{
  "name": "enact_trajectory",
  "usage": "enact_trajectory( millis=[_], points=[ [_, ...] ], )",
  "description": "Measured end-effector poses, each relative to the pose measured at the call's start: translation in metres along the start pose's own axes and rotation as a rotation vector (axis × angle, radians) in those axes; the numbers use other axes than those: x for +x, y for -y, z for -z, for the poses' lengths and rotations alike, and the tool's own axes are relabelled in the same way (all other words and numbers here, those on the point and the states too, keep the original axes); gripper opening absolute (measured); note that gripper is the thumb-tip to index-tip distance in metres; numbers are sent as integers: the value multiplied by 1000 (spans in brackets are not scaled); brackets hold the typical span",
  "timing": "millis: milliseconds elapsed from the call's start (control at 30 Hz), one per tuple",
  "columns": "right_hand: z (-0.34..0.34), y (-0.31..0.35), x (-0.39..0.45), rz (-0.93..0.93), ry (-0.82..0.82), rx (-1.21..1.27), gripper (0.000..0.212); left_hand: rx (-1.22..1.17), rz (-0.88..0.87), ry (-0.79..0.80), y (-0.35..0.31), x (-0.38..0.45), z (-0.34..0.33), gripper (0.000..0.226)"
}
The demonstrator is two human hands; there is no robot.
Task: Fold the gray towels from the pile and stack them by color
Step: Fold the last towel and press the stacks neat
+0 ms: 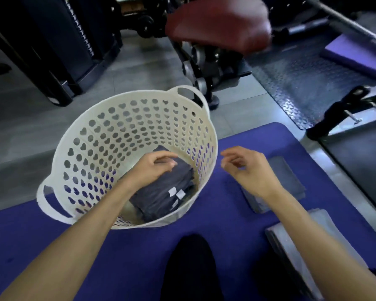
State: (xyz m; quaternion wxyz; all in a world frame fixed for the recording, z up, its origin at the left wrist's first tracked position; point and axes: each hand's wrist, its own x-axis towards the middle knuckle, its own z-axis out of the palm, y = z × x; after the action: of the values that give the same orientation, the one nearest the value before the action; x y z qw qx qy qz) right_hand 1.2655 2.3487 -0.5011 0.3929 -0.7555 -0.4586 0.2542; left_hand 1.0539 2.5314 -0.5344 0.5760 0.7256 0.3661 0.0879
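Observation:
A white perforated laundry basket (109, 135) stands on a purple mat (126, 253). Dark gray towels (161, 196) with small white tags lie in a pile at its bottom. My left hand (154, 168) reaches into the basket, fingers curled onto the top towel at its far edge. My right hand (248, 168) hovers above the mat to the right of the basket, fingers loosely curled and holding nothing. A stack of folded dark gray towels (284, 181) lies under and beyond my right hand. A stack of folded light gray towels (291, 237) lies nearer, partly hidden by my right forearm.
Gym machines surround the mat: a red padded seat (219, 25) on a metal frame behind the basket, a weight stack (78, 29) at the back left, a steel tread plate (302, 83) at the right. My dark-clad knee (189, 268) sits at the bottom centre.

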Motion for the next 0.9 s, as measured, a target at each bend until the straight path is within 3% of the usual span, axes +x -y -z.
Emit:
enact_trajectory(
  millis=[167, 300, 467, 600, 733, 900],
  points=[
    [67, -56, -75, -174, -132, 30, 17, -116, -184, 15, -76, -25, -82, 20],
    [109, -116, -111, -317, -167, 1, 10, -47, -240, 105, -98, -7, -161, 18],
    [135, -196, -104, -477, -151, -46, 17, 155, -146, 249, -57, 63, -240, 17],
    [142, -257, -79, -545, -141, -89, 15, 262, -26, 263, -11, 142, -271, 14],
    [127, -316, -57, -606, -158, -77, 12, 414, -22, 310, 33, 224, -297, 20],
    [99, -372, -20, -612, -180, -133, 26, 537, -37, 239, 73, 292, -331, 36]
  ],
)
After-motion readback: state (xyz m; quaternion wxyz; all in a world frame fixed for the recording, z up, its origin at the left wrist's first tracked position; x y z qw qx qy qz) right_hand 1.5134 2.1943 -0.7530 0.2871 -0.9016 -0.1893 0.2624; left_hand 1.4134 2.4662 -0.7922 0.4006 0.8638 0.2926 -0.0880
